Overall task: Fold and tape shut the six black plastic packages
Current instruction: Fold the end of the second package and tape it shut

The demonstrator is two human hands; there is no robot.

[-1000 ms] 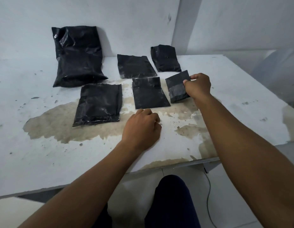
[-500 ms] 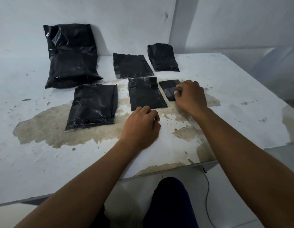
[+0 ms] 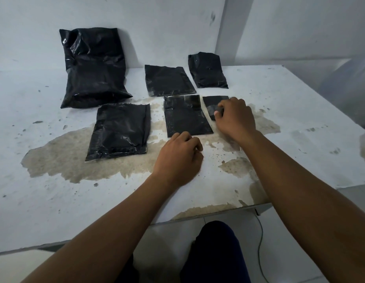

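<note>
The right hand (image 3: 234, 119) is pinching the smallest package (image 3: 213, 104), thin, light, slippery plastic, best held at its edge, while the left hand (image 3: 178, 158) is resting curled, holding nothing.

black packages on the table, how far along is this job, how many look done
Five packages look folded flat, including the largest package leaning on the wall; tape is hard to confirm. In hand: the right hand holds the smallest package on the table. The left hand rests curled, empty.

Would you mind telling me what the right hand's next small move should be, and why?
Probably let go and draw back. The right hand rests on the smallest package, which lies flat beside the other five, all looking folded shut. The left hand rests curled on the table, holding nothing visible.
</note>
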